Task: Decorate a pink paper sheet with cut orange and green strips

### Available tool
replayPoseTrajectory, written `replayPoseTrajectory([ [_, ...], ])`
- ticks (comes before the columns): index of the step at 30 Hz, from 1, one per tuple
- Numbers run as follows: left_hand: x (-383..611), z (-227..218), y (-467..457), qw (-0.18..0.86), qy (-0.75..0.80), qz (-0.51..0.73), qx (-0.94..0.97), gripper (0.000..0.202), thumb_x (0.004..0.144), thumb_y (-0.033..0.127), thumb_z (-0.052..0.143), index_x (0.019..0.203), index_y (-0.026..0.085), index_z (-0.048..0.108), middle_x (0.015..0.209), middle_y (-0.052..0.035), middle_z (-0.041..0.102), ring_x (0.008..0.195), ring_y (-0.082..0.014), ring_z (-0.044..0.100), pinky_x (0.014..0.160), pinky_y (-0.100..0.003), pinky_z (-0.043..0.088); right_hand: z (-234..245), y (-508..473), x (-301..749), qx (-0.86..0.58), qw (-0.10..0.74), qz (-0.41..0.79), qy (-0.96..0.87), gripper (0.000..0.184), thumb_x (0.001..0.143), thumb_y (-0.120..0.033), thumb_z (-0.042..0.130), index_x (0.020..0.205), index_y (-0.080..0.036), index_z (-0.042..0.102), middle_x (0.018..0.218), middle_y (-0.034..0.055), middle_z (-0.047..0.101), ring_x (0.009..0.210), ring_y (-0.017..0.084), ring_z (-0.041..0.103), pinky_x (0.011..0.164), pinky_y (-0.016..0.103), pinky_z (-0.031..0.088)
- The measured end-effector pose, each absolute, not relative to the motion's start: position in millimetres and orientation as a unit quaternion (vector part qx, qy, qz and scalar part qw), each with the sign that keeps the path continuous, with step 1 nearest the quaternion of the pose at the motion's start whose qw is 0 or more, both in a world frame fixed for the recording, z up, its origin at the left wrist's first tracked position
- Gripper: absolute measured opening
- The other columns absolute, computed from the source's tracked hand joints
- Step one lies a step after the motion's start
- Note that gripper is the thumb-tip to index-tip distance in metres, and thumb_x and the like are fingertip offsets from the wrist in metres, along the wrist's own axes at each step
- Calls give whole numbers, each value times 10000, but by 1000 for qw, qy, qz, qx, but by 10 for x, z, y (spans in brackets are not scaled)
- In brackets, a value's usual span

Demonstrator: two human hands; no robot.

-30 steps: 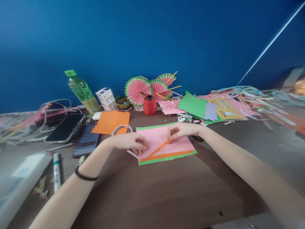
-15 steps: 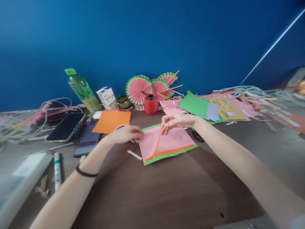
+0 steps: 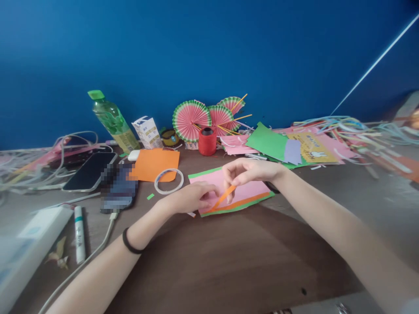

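Observation:
A pink sheet [image 3: 246,190] with green edges lies on the table, an orange band along its near side. My right hand [image 3: 250,172] pinches the free end of a narrow orange strip [image 3: 225,197] that slants up from the sheet's near left corner. My left hand [image 3: 196,196] rests on the sheet's left part, thumb and fingers apart, close to the strip's lower end. A roll of white tape [image 3: 157,185] lies left of the sheet, partly over an orange paper [image 3: 153,163]. My left hand mostly covers a small white slip [image 3: 192,214].
Pleated paper fans [image 3: 191,120] and a red thread spool [image 3: 207,141] stand at the back. A green bottle [image 3: 113,117] and a carton [image 3: 147,132] lean against the wall. Phones [image 3: 90,172], a marker [image 3: 79,235] and a white cable lie left. Coloured papers [image 3: 266,143] are piled right.
My left hand has moved right and nearer, over the sheet's near left corner. My right hand has come slightly lower, and the strip slants lower. The tape roll is now uncovered.

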State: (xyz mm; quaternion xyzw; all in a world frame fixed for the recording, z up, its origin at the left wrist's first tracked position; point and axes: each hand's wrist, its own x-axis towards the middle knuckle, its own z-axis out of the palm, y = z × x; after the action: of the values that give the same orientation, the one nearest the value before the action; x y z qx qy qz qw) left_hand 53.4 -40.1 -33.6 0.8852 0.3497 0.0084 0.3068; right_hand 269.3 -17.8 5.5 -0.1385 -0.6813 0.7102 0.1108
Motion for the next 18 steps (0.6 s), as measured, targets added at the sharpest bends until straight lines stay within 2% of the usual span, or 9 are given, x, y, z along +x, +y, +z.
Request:
replayPoseTrajectory([
  [9, 544, -296, -426, 331, 356, -12, 874, 286, 766, 229, 449, 1044, 226, 517, 934, -22, 554, 753, -143, 520, 546, -204, 409, 196, -320, 2663, -95, 87, 663, -737, 146, 753, -234, 600, 725, -144, 489, 739, 62, 677, 759, 156, 626, 683, 280, 448],
  [12, 523, -231, -427, 353, 352, -25, 867, 306, 763, 247, 459, 1061, 229, 527, 1001, -34, 542, 842, -162, 519, 617, -221, 445, 210, -331, 2662, -92, 92, 650, -749, 148, 759, -247, 594, 729, -145, 490, 720, 56, 672, 745, 154, 620, 654, 268, 436],
  [14, 495, -196, -418, 386, 354, -43, 850, 386, 755, 253, 467, 1140, 252, 490, 1079, -39, 516, 901, -174, 509, 663, -237, 456, 212, -343, 2668, -89, 84, 655, -746, 136, 771, -243, 578, 733, -146, 491, 715, 56, 667, 740, 157, 620, 650, 270, 432],
  [18, 456, -200, -391, 399, 334, -60, 852, 466, 736, 262, 495, 1199, 269, 452, 1134, -49, 479, 993, -203, 467, 772, -280, 437, 206, -395, 2668, -91, 35, 666, -740, 128, 792, -247, 545, 729, -147, 497, 743, 73, 665, 751, 162, 616, 681, 288, 440],
])
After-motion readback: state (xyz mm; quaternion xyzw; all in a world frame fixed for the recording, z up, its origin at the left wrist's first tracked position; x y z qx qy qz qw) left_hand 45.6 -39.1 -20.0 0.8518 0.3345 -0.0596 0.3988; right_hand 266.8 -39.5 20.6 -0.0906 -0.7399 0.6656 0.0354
